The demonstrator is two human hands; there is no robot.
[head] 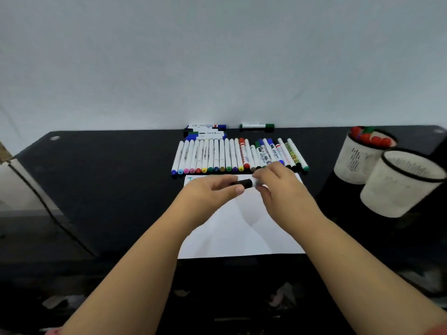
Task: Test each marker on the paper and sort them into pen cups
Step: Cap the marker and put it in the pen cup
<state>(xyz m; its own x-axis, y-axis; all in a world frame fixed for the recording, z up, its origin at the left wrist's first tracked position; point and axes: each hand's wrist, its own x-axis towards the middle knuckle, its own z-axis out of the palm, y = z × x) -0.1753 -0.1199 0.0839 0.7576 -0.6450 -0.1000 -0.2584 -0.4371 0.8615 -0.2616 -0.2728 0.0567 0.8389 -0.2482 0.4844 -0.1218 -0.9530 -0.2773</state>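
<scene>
A marker [244, 183] with a black cap is held level above the top part of the sheet of paper [242, 228], between both hands. The black capped end is gripped by the left hand [212, 189], thumb under and fingers curled over it. The other end is pinched by the curled fingers of the right hand [278, 187]; that end is largely hidden and blurred.

A short teal mark [191, 179] is seen on the paper's far left corner. The paper is laid flat on a dark table [108, 177].

Just beyond the paper, a row of markers [232, 155] is laid side by side, caps toward the person, in many colours. Behind the row, a small pile of markers [205, 131] is found at the table's far edge, with a single green-capped marker [257, 126] lying apart to its right.

At the right of the table two white mesh pen cups are placed, touching or nearly so. The far cup [358, 160] is seen to hold red-capped markers; the contents of the near cup [396, 187] cannot be told.
</scene>
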